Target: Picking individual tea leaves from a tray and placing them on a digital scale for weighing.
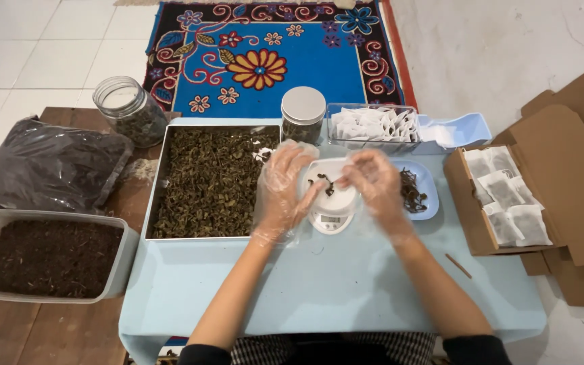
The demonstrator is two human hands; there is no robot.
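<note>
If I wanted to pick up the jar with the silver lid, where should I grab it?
Probably around the silver lid of the jar, coming straight down from above. It stands upright with its lid on, and the big leaf tray and clear box of sachets crowd its sides, so the top is the freest part.

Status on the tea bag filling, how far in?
Done: several filled bags lie in the cardboard box. In hand: left hand and right hand, both in clear gloves, hover over the white scale with a few dried leaves on it. Left: the tray of dried leaves is nearly full and the container of empty bags is well stocked.
</note>
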